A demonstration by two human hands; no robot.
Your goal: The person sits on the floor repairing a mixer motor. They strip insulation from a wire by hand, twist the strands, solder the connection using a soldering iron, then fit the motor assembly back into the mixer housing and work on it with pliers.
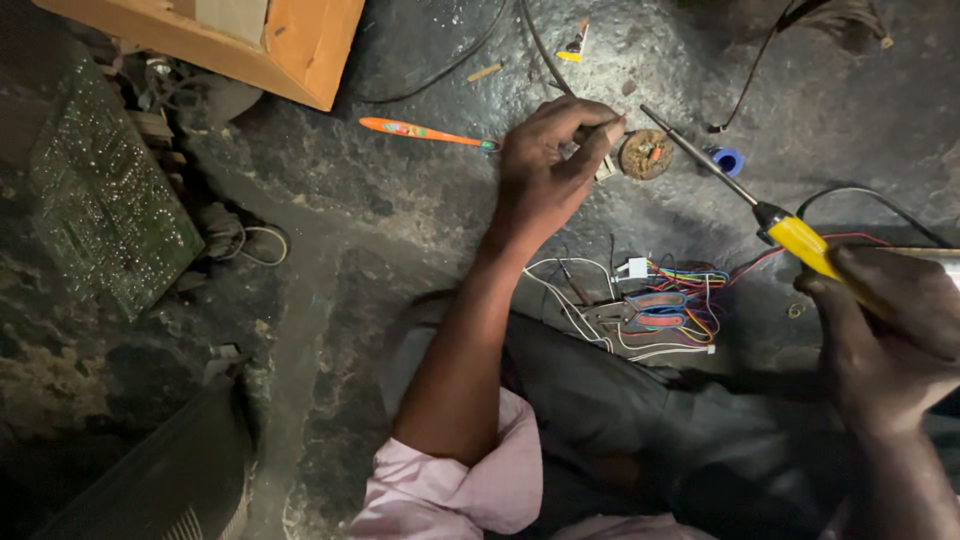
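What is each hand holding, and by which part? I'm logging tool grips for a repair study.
The right hand grips a yellow-handled soldering iron by its handle. The left hand pinches a thin wire-like piece between its fingers; which part cannot be told.

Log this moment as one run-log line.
left hand: pinching thin wire | right hand: gripping yellow soldering iron | tip near round tin | pliers on lap

Left hand pinches thin wire beside round solder tin; right hand holds yellow-handled soldering iron, tip near tin.
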